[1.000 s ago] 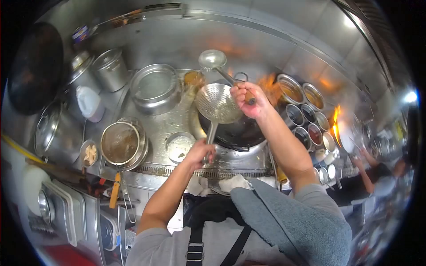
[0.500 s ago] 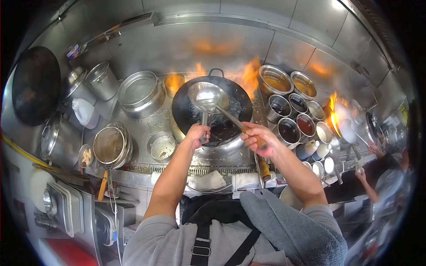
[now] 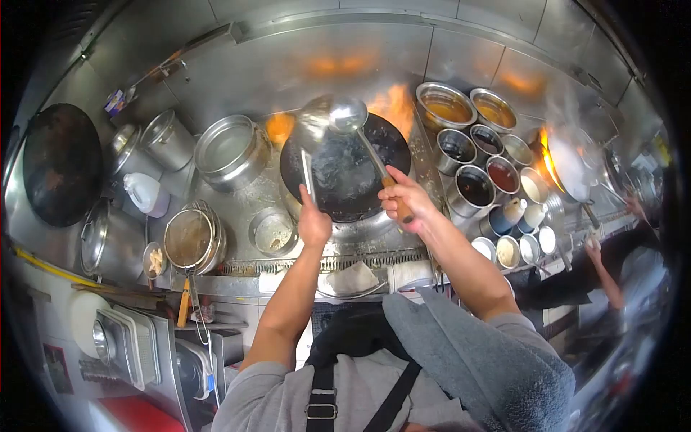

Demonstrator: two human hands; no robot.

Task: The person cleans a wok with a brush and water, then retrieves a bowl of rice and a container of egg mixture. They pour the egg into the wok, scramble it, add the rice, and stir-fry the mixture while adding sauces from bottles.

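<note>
My left hand (image 3: 314,222) is closed round the metal handle of a perforated strainer (image 3: 312,122), whose blurred bowl is over the left back part of a black wok (image 3: 374,162). In my right hand (image 3: 405,199) is the wooden handle of a steel ladle (image 3: 348,114). The ladle's bowl hangs beside the strainer's, above the wok's back edge. Bubbling liquid shows inside the wok. Orange flames (image 3: 394,109) rise behind it.
Left are a large steel pot (image 3: 226,150), a round sieve (image 3: 189,238) and a shallow tin (image 3: 273,232). Sauce containers (image 3: 471,189) crowd the right side. Beyond them, a co-worker's arm (image 3: 608,277) is near a second, flaming wok (image 3: 576,169).
The strainer has moved from the front of the wok to its left back part. The ladle, lately over the strainer, is beside it. The view has shifted a little.
</note>
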